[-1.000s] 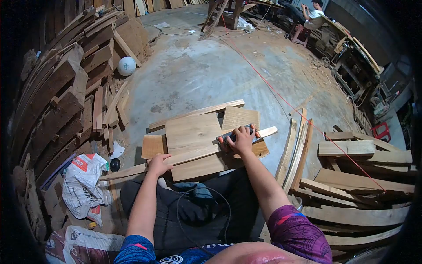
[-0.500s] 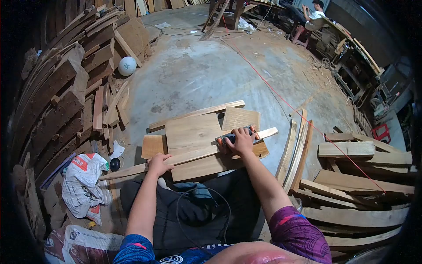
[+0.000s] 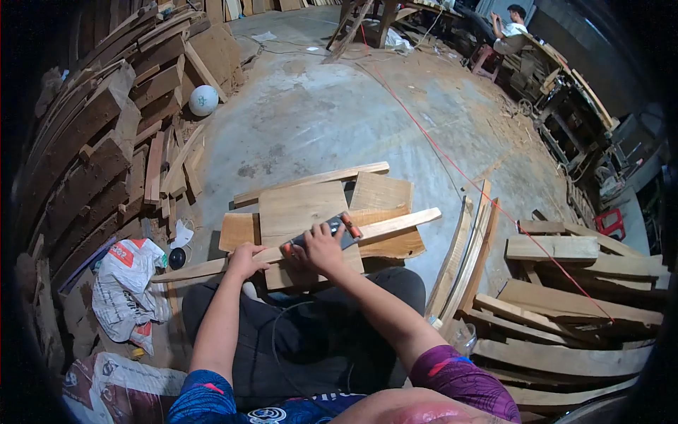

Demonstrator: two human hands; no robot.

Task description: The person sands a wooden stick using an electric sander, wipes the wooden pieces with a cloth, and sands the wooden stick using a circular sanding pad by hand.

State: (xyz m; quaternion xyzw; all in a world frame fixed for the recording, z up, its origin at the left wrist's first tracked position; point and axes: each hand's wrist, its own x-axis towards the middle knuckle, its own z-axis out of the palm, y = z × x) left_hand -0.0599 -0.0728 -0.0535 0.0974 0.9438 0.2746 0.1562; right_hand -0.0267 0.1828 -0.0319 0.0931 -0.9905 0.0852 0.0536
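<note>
A long, narrow wooden strip (image 3: 401, 223) lies slanted across a low stack of boards in front of me. My left hand (image 3: 246, 261) grips the strip toward its left part, thumb along the near side. Over the strip's middle, my right hand (image 3: 323, 249) is wrapped around a dark hand sander (image 3: 345, 231) with orange ends. The sander sits on the strip, turned at an angle to it. Under both is a wide pale board (image 3: 300, 201), with an orange-brown board (image 3: 392, 245) showing at the right. My palm hides part of the tool.
Stacked timber (image 3: 106, 162) lines the left side, with a white ball (image 3: 203, 100) beside it. A white sack (image 3: 131, 290) lies near my left knee. Planks (image 3: 554, 247) are piled at the right. A red cord (image 3: 452, 164) crosses the floor. Another person (image 3: 510, 32) sits far back.
My right hand and the sander have moved left along the strip, toward my left hand, and the sander has turned. My left hand keeps its hold. The view has shifted slightly.
</note>
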